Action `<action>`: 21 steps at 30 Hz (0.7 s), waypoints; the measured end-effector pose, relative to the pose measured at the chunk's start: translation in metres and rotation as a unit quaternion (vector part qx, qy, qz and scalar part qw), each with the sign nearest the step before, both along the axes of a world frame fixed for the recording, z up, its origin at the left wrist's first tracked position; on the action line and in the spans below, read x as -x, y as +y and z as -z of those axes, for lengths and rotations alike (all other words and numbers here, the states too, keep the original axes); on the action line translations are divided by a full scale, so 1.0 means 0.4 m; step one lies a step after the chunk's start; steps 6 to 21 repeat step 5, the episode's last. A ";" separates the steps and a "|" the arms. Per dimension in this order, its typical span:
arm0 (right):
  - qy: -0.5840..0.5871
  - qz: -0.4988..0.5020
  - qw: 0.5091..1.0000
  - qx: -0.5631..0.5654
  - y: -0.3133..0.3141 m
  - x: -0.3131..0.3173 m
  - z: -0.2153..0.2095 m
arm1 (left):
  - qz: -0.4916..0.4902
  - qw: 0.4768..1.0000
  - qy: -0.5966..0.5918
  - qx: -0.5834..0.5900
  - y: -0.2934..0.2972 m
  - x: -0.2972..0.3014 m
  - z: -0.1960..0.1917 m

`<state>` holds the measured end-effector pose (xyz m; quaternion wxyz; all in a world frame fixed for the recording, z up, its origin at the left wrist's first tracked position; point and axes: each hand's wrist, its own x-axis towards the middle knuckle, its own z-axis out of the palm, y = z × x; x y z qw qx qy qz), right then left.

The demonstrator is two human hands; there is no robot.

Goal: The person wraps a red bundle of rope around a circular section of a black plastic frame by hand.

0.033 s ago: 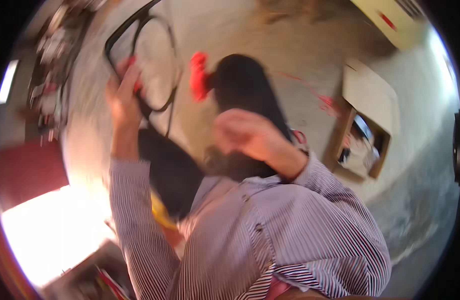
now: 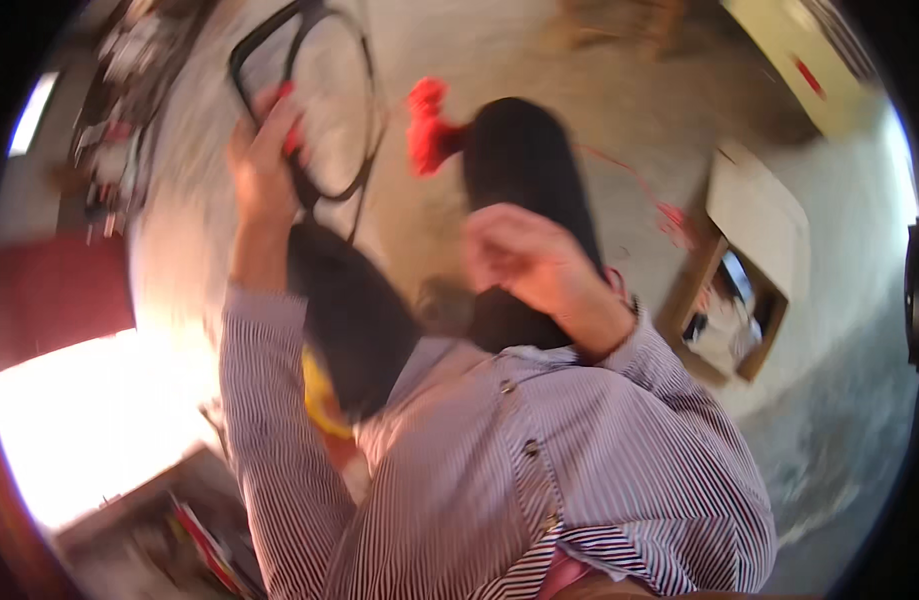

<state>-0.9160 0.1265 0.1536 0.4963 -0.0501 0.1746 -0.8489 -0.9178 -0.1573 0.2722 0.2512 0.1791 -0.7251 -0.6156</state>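
Note:
My left hand (image 2: 264,160) is raised at the upper left and grips a black looped cable (image 2: 334,110); something small and red shows between its fingers. My right hand (image 2: 524,255) is blurred in the middle of the view, fingers curled, in front of my dark trouser leg (image 2: 524,165). Nothing can be made out in it. A red bundle (image 2: 429,125) with a thin red cord lies on the floor next to that leg. Both forearms wear striped shirt sleeves (image 2: 539,470).
An open cardboard box (image 2: 679,310) with mixed items stands on the concrete floor at the right. A second dark leg (image 2: 354,320) and a yellow object (image 2: 319,400) sit lower left. Sunlight glares at the left, below a red surface (image 2: 59,295). Clutter lies at the top left.

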 end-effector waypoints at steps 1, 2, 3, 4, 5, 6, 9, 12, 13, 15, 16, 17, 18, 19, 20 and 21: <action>0.009 -0.008 1.000 -0.021 -0.009 0.002 -0.012 | -0.017 0.999 0.030 -0.038 -0.035 -0.044 -0.022; 0.031 -0.018 0.999 -0.027 -0.013 0.006 0.001 | -0.020 0.997 0.053 -0.055 -0.077 -0.081 -0.025; 0.021 -0.027 0.999 -0.011 -0.024 0.005 0.009 | -0.022 0.994 0.078 -0.070 -0.126 -0.130 -0.035; 0.044 -0.046 0.998 -0.006 -0.026 0.004 0.022 | -0.019 0.990 0.096 -0.101 -0.181 -0.177 -0.027; 0.068 -0.066 0.996 0.005 -0.029 0.005 0.023 | -0.017 0.985 0.117 -0.127 -0.239 -0.239 -0.038; 0.068 -0.066 0.996 0.005 -0.029 0.005 0.023 | -0.017 0.985 0.117 -0.127 -0.239 -0.239 -0.038; 0.068 -0.066 0.996 0.005 -0.029 0.005 0.023 | -0.017 0.985 0.117 -0.127 -0.239 -0.239 -0.038; 0.068 -0.066 0.996 0.005 -0.029 0.005 0.023 | -0.017 0.985 0.117 -0.127 -0.239 -0.239 -0.038; 0.068 -0.066 0.996 0.005 -0.029 0.005 0.023 | -0.017 0.985 0.117 -0.127 -0.239 -0.239 -0.038; 0.068 -0.066 0.996 0.005 -0.029 0.005 0.023 | -0.017 0.985 0.117 -0.127 -0.239 -0.239 -0.038; 0.068 -0.066 0.996 0.005 -0.029 0.005 0.023 | -0.017 0.985 0.117 -0.127 -0.239 -0.239 -0.038; 0.068 -0.066 0.996 0.005 -0.029 0.005 0.023 | -0.017 0.985 0.117 -0.127 -0.239 -0.239 -0.038; 0.068 -0.066 0.996 0.005 -0.029 0.005 0.023 | -0.017 0.985 0.117 -0.127 -0.239 -0.239 -0.038; 0.068 -0.066 0.996 0.005 -0.029 0.005 0.023 | -0.017 0.985 0.117 -0.127 -0.239 -0.239 -0.038; 0.068 -0.066 0.996 0.005 -0.029 0.005 0.023 | -0.017 0.985 0.117 -0.127 -0.239 -0.239 -0.038; 0.068 -0.066 0.996 0.005 -0.029 0.005 0.023 | -0.017 0.985 0.117 -0.127 -0.239 -0.239 -0.038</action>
